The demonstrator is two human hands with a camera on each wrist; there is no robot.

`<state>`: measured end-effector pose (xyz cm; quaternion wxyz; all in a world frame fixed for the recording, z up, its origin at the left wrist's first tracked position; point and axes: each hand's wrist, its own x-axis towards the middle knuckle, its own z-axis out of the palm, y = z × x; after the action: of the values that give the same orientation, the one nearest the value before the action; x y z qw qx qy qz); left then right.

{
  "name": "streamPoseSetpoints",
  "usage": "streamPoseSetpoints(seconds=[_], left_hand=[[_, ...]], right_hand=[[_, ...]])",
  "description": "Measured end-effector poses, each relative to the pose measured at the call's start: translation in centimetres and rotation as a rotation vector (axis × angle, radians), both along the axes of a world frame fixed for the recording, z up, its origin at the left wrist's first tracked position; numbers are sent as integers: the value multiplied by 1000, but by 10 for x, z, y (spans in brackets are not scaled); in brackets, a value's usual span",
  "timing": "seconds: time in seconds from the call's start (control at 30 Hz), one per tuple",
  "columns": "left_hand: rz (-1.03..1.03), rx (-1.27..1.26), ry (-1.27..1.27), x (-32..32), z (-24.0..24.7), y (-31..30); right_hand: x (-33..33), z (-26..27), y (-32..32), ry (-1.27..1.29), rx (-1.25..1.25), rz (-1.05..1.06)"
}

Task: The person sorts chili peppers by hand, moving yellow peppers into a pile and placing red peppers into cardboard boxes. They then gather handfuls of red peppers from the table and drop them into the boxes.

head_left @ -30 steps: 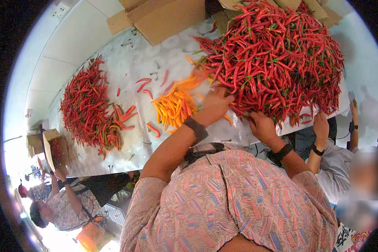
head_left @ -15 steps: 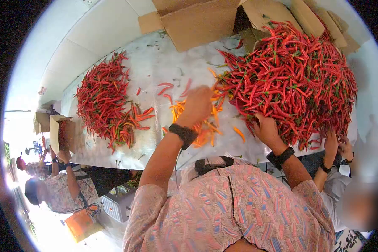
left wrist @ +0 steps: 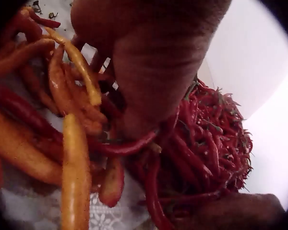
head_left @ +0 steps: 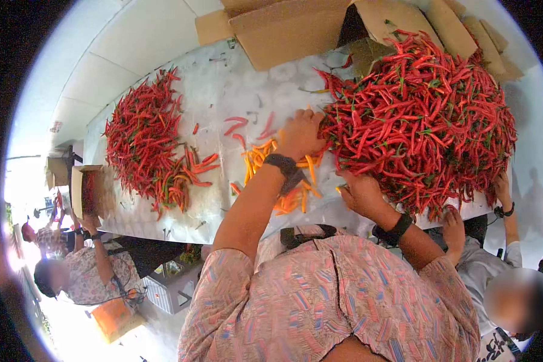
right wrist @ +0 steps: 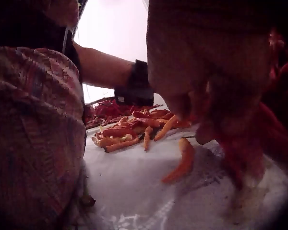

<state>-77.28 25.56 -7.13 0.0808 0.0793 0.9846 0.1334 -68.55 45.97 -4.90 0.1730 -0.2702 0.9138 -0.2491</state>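
My left hand (head_left: 301, 134) is at the left edge of the big red chili pile (head_left: 422, 127), with yellow-orange chilies (head_left: 258, 158) beside and below it. In the left wrist view, the left hand (left wrist: 149, 81) reaches down among the chilies, a curved red chili (left wrist: 127, 147) right at its lower edge; its fingertips are mostly hidden. My right hand (head_left: 365, 196) is low at the front of the pile. Its fingertips pinch the stem end of an orange chili (right wrist: 183, 163), which hangs over the white sheet in the right wrist view.
A smaller red chili pile (head_left: 142, 139) lies at the left on the white-covered table (head_left: 223, 90). Loose red chilies (head_left: 235, 125) are scattered between the piles. Cardboard boxes (head_left: 289, 33) stand behind. Another person's hand (head_left: 452, 220) is near the pile's right front; other people are at the left.
My left hand swept down over the orange chilies, then back up to the red pile's edge. My right hand shifted slightly left and down to the loose orange chili. The view swung left.
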Motion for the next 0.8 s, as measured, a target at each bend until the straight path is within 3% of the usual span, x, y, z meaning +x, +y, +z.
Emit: streamPoseSetpoints(seconds=[0.17,0.27,0.33,0.47,0.57,0.63,0.73,0.8], left_hand=[[-143,-25,-77,31,7,-30],[-176,-137,69,41,15,-52],[-143,-178,4,42,37,-59],[27,-124,33,38,15,-81],[-41,-116,153,38,20,-87],[-133,-62,402,41,37,-77],[-15,-49,306,21,12,-63],[-56,51,323,9,8,-49]], right_hand=[[-9,-5,-3,60,22,47],[-24,2,-7,92,51,-44],[-38,0,-12,59,13,-93],[-61,1,-25,96,-112,-208],[-67,14,-32,139,-183,-215],[-67,13,-32,169,-206,-198],[-61,1,-27,367,-146,-20],[-54,3,-24,154,173,37]])
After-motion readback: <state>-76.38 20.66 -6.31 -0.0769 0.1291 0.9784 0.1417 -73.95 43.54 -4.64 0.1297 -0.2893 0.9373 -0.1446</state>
